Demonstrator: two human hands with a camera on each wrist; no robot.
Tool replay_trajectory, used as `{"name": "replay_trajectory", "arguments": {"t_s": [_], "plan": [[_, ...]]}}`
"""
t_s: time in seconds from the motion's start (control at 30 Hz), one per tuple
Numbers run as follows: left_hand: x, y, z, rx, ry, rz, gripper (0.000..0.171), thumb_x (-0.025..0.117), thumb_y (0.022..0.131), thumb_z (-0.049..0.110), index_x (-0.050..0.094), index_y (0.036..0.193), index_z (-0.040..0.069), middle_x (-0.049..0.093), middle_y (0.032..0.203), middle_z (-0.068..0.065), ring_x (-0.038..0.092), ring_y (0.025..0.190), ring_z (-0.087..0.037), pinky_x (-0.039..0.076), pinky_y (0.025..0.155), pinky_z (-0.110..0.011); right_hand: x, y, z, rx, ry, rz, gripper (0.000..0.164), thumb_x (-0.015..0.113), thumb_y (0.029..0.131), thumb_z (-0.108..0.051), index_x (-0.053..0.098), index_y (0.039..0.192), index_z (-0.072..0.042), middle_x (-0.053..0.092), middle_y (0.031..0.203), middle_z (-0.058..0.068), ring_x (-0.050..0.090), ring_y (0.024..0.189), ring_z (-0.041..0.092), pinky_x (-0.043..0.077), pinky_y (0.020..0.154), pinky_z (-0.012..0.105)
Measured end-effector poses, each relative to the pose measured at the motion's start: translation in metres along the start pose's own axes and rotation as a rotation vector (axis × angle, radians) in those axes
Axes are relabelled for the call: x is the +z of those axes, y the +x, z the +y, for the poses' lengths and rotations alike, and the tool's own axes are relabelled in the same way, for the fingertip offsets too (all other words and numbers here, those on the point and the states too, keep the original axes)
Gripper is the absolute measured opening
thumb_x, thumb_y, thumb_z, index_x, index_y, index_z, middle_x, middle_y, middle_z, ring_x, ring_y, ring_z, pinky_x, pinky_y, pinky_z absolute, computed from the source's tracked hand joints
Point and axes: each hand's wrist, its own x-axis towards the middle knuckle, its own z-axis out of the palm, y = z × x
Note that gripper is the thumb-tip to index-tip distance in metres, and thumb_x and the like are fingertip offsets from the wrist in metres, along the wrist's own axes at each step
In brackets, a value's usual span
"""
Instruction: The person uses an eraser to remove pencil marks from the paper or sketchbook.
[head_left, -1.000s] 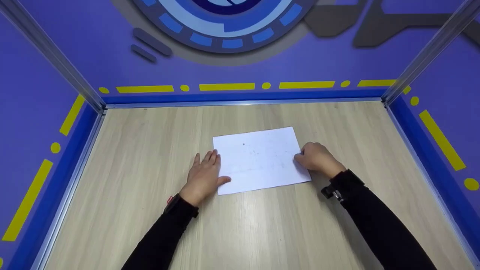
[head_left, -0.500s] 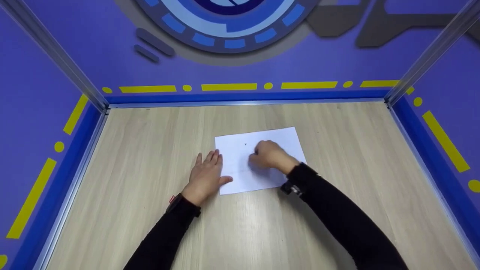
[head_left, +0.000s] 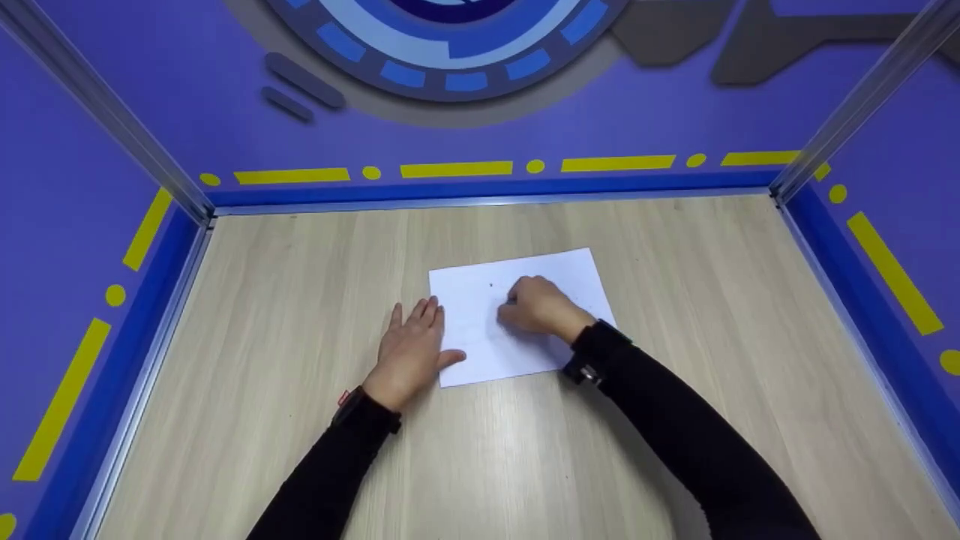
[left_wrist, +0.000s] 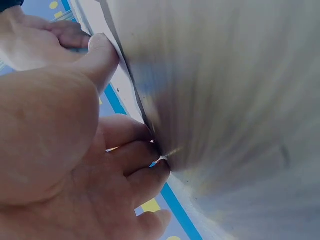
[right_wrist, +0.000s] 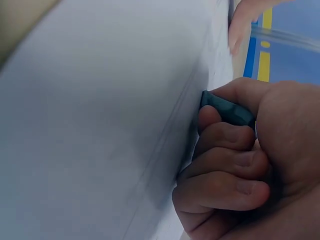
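A white sheet of paper (head_left: 480,360) lies on the wooden table, slightly turned. My left hand (head_left: 411,349) rests flat at its left edge, fingers spread and the thumb over the paper. In the left wrist view, fingertips of the left hand (left_wrist: 132,155) are right at the sheet's edge. Over the middle of the sheet, my right hand (head_left: 541,306) is curled and pinches a small dark teal eraser (right_wrist: 230,110) between thumb and index finger. One end of the eraser is against the paper in the right wrist view; the other fingers are folded into the palm.
Small dark specks lie on the sheet, one plain crumb (head_left: 491,285) near its upper left part. Faint lines (right_wrist: 165,130) run across the paper. Purple-blue panels (head_left: 450,142) with yellow marks and metal rails enclose the table (head_left: 315,262) at the back and sides.
My right hand has moved left from the paper's right edge to its middle with the eraser, and has stayed near there since half a second ago. My left hand has kept its place.
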Motion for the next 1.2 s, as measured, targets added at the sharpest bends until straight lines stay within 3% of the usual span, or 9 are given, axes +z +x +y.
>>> {"name": "replay_trajectory", "arguments": {"t_s": [0.17,0.47,0.63,0.83,1.03,1.2], "plan": [[-0.001,0.0,0.0,0.001,-0.006,-0.007,0.097,0.064,0.105,0.063,0.036,0.17,-0.003,0.029,0.182,-0.02,0.027,0.172,-0.036,0.015,0.141,-0.063,-0.018,-0.015,0.042,0.035,0.025,0.048,0.043,0.065,0.091,-0.023,0.038,0.058,-0.02,0.031,0.06,-0.007,0.035,0.059,0.016,0.03,0.058,0.032],[-0.001,-0.003,-0.001,-0.001,-0.03,0.0,0.096,0.065,0.105,0.062,0.036,0.17,-0.003,0.028,0.182,-0.022,0.027,0.172,-0.037,0.014,0.141,-0.063,-0.05,-0.041,0.108,0.138,0.057,0.061,0.042,0.064,0.096,-0.025,0.04,0.062,-0.019,0.033,0.062,-0.007,0.038,0.058,0.014,0.032,0.056,0.028],[-0.001,-0.002,0.001,0.008,-0.025,-0.005,0.096,0.063,0.106,0.062,0.035,0.17,-0.003,0.028,0.182,-0.021,0.026,0.172,-0.037,0.015,0.141,-0.062,-0.059,-0.054,0.129,0.204,0.059,0.057,0.043,0.062,0.099,-0.027,0.042,0.063,-0.019,0.035,0.061,-0.007,0.039,0.057,0.014,0.031,0.054,0.028],[-0.001,-0.001,0.003,0.002,-0.006,-0.013,0.096,0.063,0.106,0.062,0.035,0.17,-0.004,0.028,0.182,-0.022,0.026,0.172,-0.037,0.015,0.141,-0.061,-0.056,-0.057,0.119,0.16,0.049,0.081,0.045,0.061,0.103,-0.032,0.041,0.065,-0.018,0.036,0.064,-0.005,0.042,0.061,0.017,0.035,0.057,0.03],[-0.001,0.0,0.004,0.007,-0.019,-0.02,0.096,0.066,0.105,0.06,0.036,0.169,-0.005,0.029,0.181,-0.023,0.027,0.172,-0.038,0.016,0.141,-0.062,-0.048,-0.058,0.09,0.081,0.146,0.077,0.051,0.067,0.107,-0.037,0.042,0.065,-0.02,0.035,0.063,-0.007,0.038,0.06,0.014,0.031,0.056,0.029],[-0.004,0.001,0.004,0.002,-0.006,-0.018,0.097,0.067,0.104,0.061,0.037,0.169,-0.005,0.03,0.181,-0.023,0.027,0.171,-0.038,0.016,0.141,-0.061,-0.039,-0.045,0.059,0.02,0.113,0.067,0.05,0.066,0.107,-0.034,0.042,0.065,-0.02,0.038,0.064,-0.005,0.043,0.061,0.015,0.035,0.06,0.03]]}}
